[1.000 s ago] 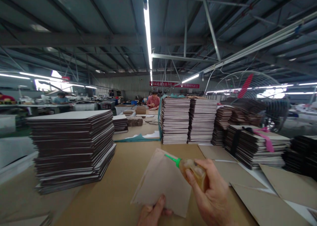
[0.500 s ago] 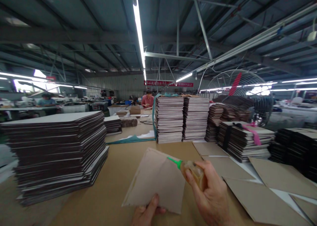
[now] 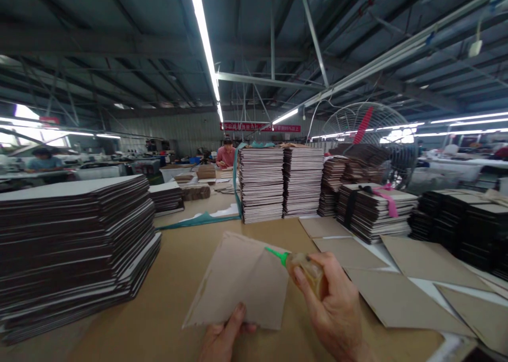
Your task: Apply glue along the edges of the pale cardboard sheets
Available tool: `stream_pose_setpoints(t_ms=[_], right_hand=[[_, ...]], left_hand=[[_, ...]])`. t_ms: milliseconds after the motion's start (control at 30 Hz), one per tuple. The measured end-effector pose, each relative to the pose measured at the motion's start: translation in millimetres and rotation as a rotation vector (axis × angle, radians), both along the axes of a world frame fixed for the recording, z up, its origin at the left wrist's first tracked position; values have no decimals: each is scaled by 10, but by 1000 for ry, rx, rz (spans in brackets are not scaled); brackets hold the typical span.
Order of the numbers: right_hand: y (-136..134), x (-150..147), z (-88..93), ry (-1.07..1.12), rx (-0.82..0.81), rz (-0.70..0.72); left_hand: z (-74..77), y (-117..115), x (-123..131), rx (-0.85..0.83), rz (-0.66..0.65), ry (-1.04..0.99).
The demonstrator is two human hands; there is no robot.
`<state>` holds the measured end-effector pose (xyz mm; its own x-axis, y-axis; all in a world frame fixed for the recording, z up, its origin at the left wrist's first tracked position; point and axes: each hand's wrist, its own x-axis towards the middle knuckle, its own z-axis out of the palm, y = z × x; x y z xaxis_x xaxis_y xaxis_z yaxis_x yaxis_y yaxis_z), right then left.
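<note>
My left hand (image 3: 222,340) pinches the lower edge of a brown cardboard piece (image 3: 238,280), holding it up over the brown table (image 3: 174,277). My right hand (image 3: 331,306) is wrapped round a small glue bottle (image 3: 307,272) of amber liquid. Its green nozzle (image 3: 275,255) touches the cardboard piece's upper right edge.
A tall stack of dark boards (image 3: 71,240) fills the left. Upright stacks (image 3: 280,182) and a bundle tied with pink ribbon (image 3: 375,211) stand behind. Flat cardboard sheets (image 3: 397,293) lie at the right. A large fan (image 3: 371,134) and a seated person (image 3: 226,154) are farther back.
The view has swung to the right, so the stacks shifted left in the picture. Both hands keep the same hold, with the nozzle still at the cardboard's edge.
</note>
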<state>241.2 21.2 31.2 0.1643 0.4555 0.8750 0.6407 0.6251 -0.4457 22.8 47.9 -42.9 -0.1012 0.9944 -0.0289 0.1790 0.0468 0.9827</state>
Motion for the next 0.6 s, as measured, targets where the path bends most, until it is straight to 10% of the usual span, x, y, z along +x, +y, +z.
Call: stream_pose_setpoints(t_ms=[600], right_hand=[[-45,-10,10,52,19,33]], left_hand=[[-41,1,2,31,-49,-36]])
